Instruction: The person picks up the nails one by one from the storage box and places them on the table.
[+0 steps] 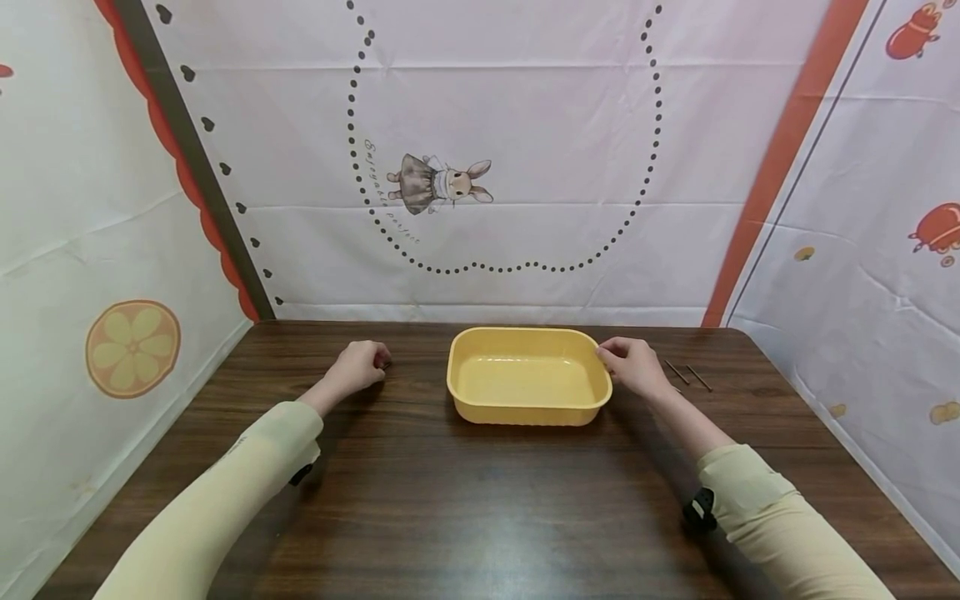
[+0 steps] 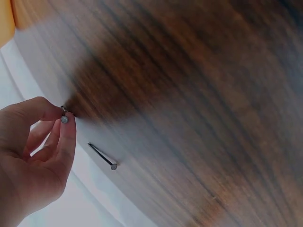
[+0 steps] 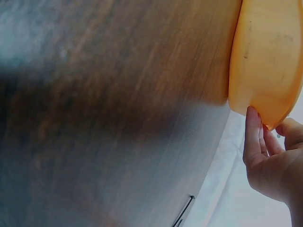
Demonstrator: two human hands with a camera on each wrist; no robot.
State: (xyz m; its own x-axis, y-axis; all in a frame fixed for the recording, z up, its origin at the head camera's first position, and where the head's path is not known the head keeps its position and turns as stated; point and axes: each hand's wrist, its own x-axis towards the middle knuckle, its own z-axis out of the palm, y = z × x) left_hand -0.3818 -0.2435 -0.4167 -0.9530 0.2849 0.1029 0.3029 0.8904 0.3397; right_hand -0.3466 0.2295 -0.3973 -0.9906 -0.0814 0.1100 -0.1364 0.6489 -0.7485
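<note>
My left hand (image 1: 358,365) is over the left part of the table, where thumb and fingertips pinch a small metal nail (image 2: 65,119) by its flat round head end; most of it is hidden. Another nail (image 2: 102,156) lies on the wood close to those fingers. A yellow plastic basin (image 1: 528,415) with rounded corners stands upright at the middle back. At its right end my right hand (image 1: 632,365) grips the rim, with the thumb at the top edge and fingers (image 3: 252,123) against the outer wall.
Two thin nails, a left one (image 1: 677,372) and a right one (image 1: 699,377), lie just right of my right hand. The dark wooden table (image 1: 480,508) ends at a white printed cloth (image 1: 525,292) behind, with more cloth along both sides.
</note>
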